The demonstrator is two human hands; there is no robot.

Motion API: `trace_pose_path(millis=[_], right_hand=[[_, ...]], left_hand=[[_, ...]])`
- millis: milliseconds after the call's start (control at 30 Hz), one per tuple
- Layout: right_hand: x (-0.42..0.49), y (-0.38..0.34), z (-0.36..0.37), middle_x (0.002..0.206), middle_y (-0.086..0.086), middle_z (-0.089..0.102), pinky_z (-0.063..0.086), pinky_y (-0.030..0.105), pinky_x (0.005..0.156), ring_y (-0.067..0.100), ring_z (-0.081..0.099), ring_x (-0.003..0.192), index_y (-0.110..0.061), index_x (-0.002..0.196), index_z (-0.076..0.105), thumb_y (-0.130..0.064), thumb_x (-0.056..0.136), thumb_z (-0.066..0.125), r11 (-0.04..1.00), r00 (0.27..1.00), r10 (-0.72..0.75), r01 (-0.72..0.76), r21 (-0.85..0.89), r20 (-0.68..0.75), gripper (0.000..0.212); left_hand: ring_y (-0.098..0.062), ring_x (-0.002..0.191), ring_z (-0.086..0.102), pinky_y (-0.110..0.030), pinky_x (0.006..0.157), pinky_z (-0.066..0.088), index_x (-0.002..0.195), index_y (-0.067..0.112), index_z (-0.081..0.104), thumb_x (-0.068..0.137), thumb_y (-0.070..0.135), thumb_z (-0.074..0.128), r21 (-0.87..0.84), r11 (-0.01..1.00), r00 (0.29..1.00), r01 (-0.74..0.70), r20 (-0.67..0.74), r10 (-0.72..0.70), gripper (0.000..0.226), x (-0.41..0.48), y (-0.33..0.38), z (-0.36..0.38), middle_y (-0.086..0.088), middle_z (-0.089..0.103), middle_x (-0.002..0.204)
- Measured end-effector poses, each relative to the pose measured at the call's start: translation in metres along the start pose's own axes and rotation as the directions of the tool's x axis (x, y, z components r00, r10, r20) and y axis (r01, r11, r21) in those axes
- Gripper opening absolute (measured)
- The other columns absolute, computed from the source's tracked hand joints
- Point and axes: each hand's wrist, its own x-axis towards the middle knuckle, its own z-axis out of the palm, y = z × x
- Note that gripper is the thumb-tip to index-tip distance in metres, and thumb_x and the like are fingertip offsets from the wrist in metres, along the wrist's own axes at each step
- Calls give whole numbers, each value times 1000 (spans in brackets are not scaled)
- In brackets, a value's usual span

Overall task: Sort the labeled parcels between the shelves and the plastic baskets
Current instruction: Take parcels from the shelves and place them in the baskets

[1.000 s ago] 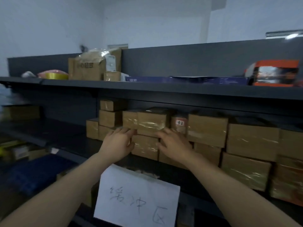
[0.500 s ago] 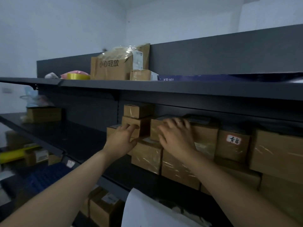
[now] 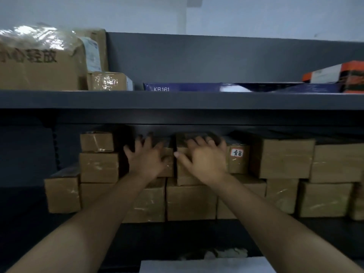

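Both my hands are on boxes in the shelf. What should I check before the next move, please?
1. Left hand rests on left box: ok.
2. Right hand rests on right box: ok.
3. Their labels: cannot tell, hands cover the fronts.
4. Room under upper shelf: cannot tell, too dark.
5. Labelled box stands close beside right box, might shift: not ok.
6. Lower row supports both boxes: ok.

KB161 on blue box (image 3: 197, 87), 小心轻放 on large carton (image 3: 39, 73), handwritten label (image 3: 237, 153) on small parcel (image 3: 239, 166)
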Motion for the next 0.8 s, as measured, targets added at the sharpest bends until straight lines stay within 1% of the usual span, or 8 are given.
trace_pose_path(millis=[67, 100, 167, 300, 400, 533, 667, 800], right_hand=[[-3, 9, -4, 142, 5, 45, 23, 56, 109, 31, 37, 133, -27, 134, 49, -72, 89, 14, 978, 980, 195, -198, 68, 43, 73], [-5, 14, -4, 147, 6, 37, 25, 57, 109, 33, 32, 136, -29, 138, 45, -75, 88, 17, 951, 956, 278, -288, 114, 97, 73], [-11, 18, -3, 151, 8, 26, 32, 57, 106, 38, 28, 137, -33, 142, 38, -79, 84, 27, 909, 922, 331, -368, 193, 200, 74], [-18, 10, 1, 149, 8, 18, 42, 52, 100, 41, 26, 135, -30, 141, 35, -79, 78, 46, 904, 931, 313, -353, 241, 190, 80], [-21, 5, 4, 154, 8, 9, 34, 58, 106, 44, 17, 139, -30, 140, 32, -78, 75, 52, 893, 929, 334, -367, 263, 161, 84], [-16, -4, 3, 160, 6, -3, 20, 66, 110, 46, -2, 144, -27, 145, 28, -79, 73, 53, 879, 916, 366, -398, 264, 165, 93], [-16, -2, 1, 160, 6, -1, 17, 66, 112, 43, -3, 145, -25, 145, 30, -77, 76, 52, 884, 922, 357, -386, 265, 151, 88], [-15, -2, 1, 160, 5, 2, 7, 69, 111, 37, -9, 146, -23, 142, 36, -81, 76, 44, 924, 939, 334, -344, 167, 83, 88]], left_hand=[[-34, 138, 15, -59, 104, 26, 142, 36, 31, 88, 63, 42, -100, 994, 993, 33, 112, -22, 62, 5, 1, 4, -1, 23, 152], [-35, 137, 17, -56, 102, 31, 141, 35, 32, 87, 62, 44, -150, 988, 993, 39, 116, -22, 62, 5, 1, 7, -2, 26, 150], [-36, 136, 16, -54, 101, 35, 141, 33, 34, 86, 59, 49, -205, 979, 998, 13, 58, -2, 62, -1, 1, 10, -4, 28, 149], [-33, 138, 15, -54, 100, 32, 142, 31, 34, 88, 55, 49, -206, 978, 998, -23, -68, 9, 61, -22, 0, 7, -4, 26, 150], [-31, 138, 16, -54, 101, 31, 141, 31, 36, 88, 52, 52, -196, 978, 988, -73, -150, 44, 59, -39, -5, 6, -1, 27, 149], [-28, 138, 13, -54, 103, 29, 142, 30, 34, 88, 44, 56, -225, 973, 993, -59, -114, 34, 61, -42, -2, 2, -1, 24, 150], [-29, 139, 13, -55, 103, 29, 142, 28, 30, 87, 46, 57, -202, 979, 998, -19, -70, 5, 64, -33, 4, 2, -2, 23, 150], [-32, 138, 13, -58, 102, 30, 138, 26, 31, 83, 46, 59, -217, 975, 998, 57, -5, -59, 65, -21, 13, 6, -6, 25, 147]])
